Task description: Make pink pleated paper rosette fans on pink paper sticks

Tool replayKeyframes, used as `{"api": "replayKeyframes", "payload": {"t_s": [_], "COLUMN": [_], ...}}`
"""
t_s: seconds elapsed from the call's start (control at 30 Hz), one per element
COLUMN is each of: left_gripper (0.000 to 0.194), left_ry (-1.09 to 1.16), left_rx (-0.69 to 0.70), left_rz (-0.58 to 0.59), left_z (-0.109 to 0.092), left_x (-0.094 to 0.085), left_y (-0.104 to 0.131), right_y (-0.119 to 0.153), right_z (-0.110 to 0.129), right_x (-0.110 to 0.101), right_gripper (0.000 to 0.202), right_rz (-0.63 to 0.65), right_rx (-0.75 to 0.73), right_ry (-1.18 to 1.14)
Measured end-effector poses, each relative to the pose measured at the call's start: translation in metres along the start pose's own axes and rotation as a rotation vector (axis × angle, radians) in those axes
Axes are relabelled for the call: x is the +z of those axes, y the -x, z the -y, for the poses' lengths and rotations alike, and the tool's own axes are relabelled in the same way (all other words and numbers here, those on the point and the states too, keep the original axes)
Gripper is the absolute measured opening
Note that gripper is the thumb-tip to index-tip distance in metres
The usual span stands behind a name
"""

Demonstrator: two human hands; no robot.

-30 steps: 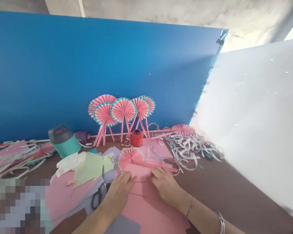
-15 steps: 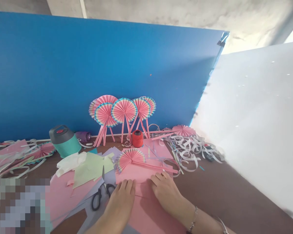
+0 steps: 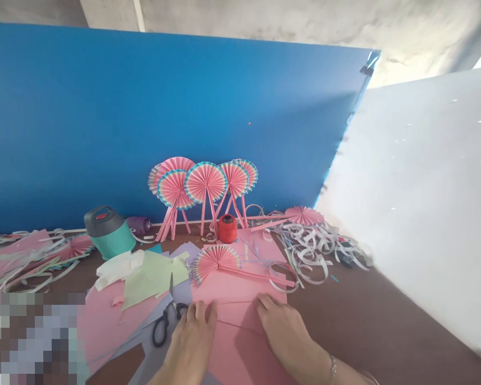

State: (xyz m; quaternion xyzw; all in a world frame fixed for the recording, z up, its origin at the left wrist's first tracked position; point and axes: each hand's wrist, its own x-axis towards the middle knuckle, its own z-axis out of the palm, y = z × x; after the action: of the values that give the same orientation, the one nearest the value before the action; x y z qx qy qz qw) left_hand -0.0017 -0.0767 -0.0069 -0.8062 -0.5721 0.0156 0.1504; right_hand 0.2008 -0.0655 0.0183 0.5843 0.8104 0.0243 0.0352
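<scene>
A folded sheet of pink paper (image 3: pixel 240 316) lies in front of me, with creases running across it. At its left end, my left hand (image 3: pixel 193 334) has bent fingers closed on the folded edge. The right end of the same fold is under the curled fingers of my right hand (image 3: pixel 282 327); its thumb is hidden. Just beyond the hands lies a half-opened pleated paper fan (image 3: pixel 216 262) with long pink handles. Scissors (image 3: pixel 166 318) with black handles rest close to my left hand, blades pointing away.
Several round pink fans (image 3: pixel 206 183) lean against the blue panel (image 3: pixel 144 107). In front of them stands a red spool (image 3: pixel 227 230). A teal-and-grey container (image 3: pixel 110 235) is at the left. Paper strips (image 3: pixel 312 246) are heaped at the right, and green paper scraps (image 3: pixel 150 278) lie left.
My hands have moved apart along the fold, the left one leftward and the right one rightward. More of the creased strip shows between them.
</scene>
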Motion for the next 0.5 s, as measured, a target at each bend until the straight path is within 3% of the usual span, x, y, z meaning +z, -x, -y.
{"api": "replayKeyframes", "payload": {"t_s": [0.3, 0.5], "left_gripper": [0.053, 0.053], "left_ry": [-0.055, -0.068], "left_rx": [0.033, 0.042], "left_rz": [0.024, -0.064], "left_z": [0.002, 0.001], "left_x": [0.001, 0.014], "left_y": [-0.002, 0.001], "right_y": [0.002, -0.001], "right_z": [0.001, -0.004], "right_x": [-0.009, 0.001], "right_gripper": [0.042, 0.037], "right_rz": [0.06, -0.031], "right_rx": [0.054, 0.004], "right_ry": [-0.001, 0.05]}}
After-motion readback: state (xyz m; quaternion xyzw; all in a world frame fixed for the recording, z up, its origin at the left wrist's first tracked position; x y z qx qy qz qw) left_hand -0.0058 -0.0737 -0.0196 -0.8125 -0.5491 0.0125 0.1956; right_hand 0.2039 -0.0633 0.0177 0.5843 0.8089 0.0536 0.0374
